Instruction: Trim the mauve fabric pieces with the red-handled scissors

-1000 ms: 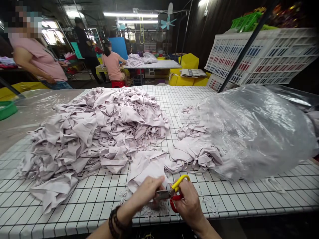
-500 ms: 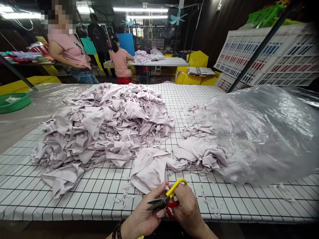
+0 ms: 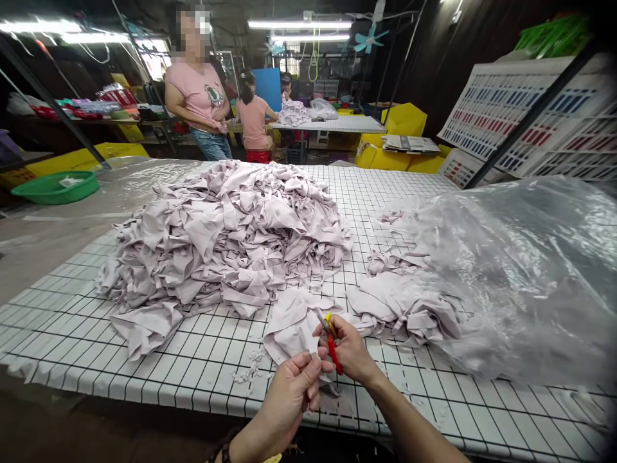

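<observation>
My right hand (image 3: 351, 350) grips small thread snips (image 3: 330, 335) with a yellow and red handle, blades pointing up and away over a pale lilac fabric piece (image 3: 294, 321) lying on the white grid-lined table (image 3: 144, 379). My left hand (image 3: 293, 392) hovers just below, fingers curled in a pinch; what they hold is too small to make out. A big heap of lilac fabric pieces (image 3: 226, 238) lies left of centre. Small fabric trimmings (image 3: 248, 370) lie scattered by my hands.
A large clear plastic bag (image 3: 520, 276) with more lilac pieces spilling out fills the right. A green basin (image 3: 55, 186) sits far left. A person in a pink shirt (image 3: 200, 106) stands behind the table; another person (image 3: 253, 125) sits at a farther table. White crates (image 3: 530, 122) stand at the right.
My right hand has lifted forward with the snips, turning the blades from pointing left to pointing up. My left hand has let go of the blades and dropped back. The view panned left.
</observation>
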`<state>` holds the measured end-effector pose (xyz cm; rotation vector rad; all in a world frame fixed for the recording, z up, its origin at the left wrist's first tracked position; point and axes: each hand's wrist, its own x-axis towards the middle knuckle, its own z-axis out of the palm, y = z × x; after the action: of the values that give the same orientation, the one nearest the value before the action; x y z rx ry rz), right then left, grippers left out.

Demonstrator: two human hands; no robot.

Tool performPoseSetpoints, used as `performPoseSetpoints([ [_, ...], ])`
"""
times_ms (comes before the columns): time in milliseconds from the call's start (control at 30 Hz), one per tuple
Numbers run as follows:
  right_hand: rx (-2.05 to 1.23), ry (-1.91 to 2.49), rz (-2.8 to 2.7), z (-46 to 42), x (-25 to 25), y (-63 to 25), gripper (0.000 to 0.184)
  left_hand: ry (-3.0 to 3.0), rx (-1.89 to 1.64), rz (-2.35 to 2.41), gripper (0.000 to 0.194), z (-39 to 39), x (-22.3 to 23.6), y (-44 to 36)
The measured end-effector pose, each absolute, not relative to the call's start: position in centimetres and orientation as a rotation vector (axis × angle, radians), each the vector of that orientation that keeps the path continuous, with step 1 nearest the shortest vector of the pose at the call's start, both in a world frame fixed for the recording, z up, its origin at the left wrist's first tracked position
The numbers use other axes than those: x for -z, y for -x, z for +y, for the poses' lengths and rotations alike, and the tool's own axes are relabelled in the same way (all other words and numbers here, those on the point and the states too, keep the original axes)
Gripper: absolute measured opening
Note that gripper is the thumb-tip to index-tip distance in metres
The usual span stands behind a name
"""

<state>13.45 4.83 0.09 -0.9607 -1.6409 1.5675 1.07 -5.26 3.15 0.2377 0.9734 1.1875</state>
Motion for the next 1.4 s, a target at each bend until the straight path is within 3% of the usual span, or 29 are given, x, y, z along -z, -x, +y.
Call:
performPoseSetpoints([
  [167, -1.279, 1.034, -1.392, 5.3, -1.6, -11.6, 0.015, -0.393, -1.286, 1.034, 0.032, -4.5, -3.2, -0.5],
  [333, -1.046, 1.192, -1.482, 4.2, -2.0, -12.4, 0.016, -0.63, -1.423, 1.175, 0.032, -3.5, -3.5, 0.0],
  [633, -1.299, 1.217, -1.478, 1.9, -0.7, -13.0, 0.018, -0.87, -1.412, 1.357, 0.029, -3.3, -4.4, 0.4],
  [867, -1.48, 1.195, -1.628, 2.9, -1.9, -14.7, 0.022, -0.988, -1.338, 1.226, 0.028, -2.7, -3.1, 0.5],
  [1167, -0.968, 1.416, -2.272, 2.3, -5.1, -17.9, 0.037, -1.17, -1.355, 1.329, 0.022, -2.0, -3.1, 1.3],
  [1400, -0.732, 1.389, -2.365, 1.9, -5.2, -17.1, 0.025, -1.215, -1.291, 1.304, 0.02, -1.9, -3.2, 1.3],
])
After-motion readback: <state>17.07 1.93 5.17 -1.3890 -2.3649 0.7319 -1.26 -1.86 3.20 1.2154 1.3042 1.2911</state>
